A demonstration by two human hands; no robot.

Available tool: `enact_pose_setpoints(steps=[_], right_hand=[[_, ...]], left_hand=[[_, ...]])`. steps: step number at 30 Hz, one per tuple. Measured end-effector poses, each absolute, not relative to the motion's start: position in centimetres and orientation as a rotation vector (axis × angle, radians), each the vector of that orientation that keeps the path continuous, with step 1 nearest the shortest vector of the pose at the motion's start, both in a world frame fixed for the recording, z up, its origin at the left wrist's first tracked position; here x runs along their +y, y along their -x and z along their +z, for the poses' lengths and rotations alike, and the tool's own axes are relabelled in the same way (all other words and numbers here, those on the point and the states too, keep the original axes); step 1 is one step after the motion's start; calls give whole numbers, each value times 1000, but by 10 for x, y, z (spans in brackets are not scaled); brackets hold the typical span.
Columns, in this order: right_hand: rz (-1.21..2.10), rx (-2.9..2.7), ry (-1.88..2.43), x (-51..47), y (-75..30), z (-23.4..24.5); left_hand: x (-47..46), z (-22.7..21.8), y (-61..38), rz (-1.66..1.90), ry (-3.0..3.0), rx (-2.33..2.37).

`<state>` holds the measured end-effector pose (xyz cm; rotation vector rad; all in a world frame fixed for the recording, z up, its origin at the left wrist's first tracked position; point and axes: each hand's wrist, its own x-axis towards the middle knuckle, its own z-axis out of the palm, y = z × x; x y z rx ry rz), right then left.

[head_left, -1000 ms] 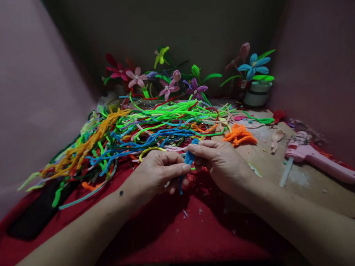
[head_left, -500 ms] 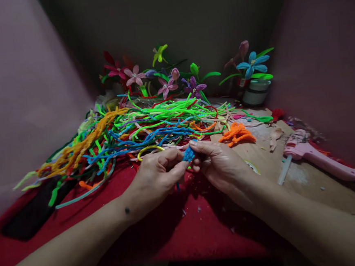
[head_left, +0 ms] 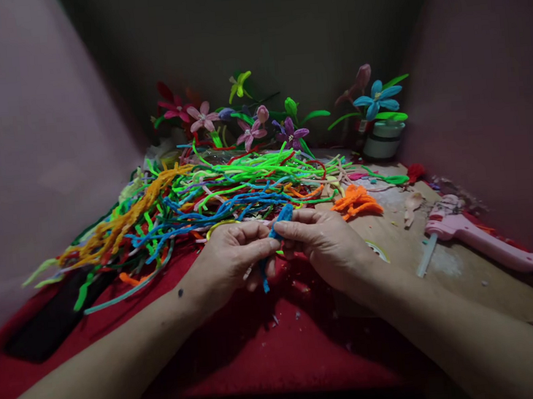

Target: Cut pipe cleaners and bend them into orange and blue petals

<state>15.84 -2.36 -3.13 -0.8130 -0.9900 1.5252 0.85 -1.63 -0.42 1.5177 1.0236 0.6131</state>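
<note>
Now pinching a blue fuzzy piece (head_left: pixel 283 216) between left hand (head_left: pixel 236 251) and right hand (head_left: pixel 327 234), each clamped on it thumb to finger. Showing it long, narrow and petal-shaped, tilted up from between the fingertips, after bunching it into a lumpier wad half a second ago. Dangling a blue tail (head_left: pixel 265 279) clearly below the left hand again, after hiding most of it in that same wad. Beyond both hands, on to a tangled heap of fluffy pipe cleaners (head_left: pixel 243 198). Just past the right hand, to a crumpled orange bundle (head_left: pixel 356 202); farther right of that hand, to a smooth pink glue gun (head_left: pixel 486 240) on flat brown cardboard (head_left: pixel 466 279). Below both hands, down to red cloth (head_left: pixel 270 365) flecked with scraps.
</note>
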Motion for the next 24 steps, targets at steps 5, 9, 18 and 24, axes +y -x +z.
enact_pose_setpoints(steps=[5,9,18,24], right_hand=[[1455,-968,811,-20,-162,-30],[1476,-864,823,-13,-167,-30],[1503,-740,867,-11,-167,-28],[1576,-760,841,-11,-169,-28]], left_hand=[[-14,-6,-5,608,-1483,963],[-8,-4,0,786,-1568,1010],[-6,-22,1,1127,-2614,716],[-9,-22,3,1195,-2901,566]])
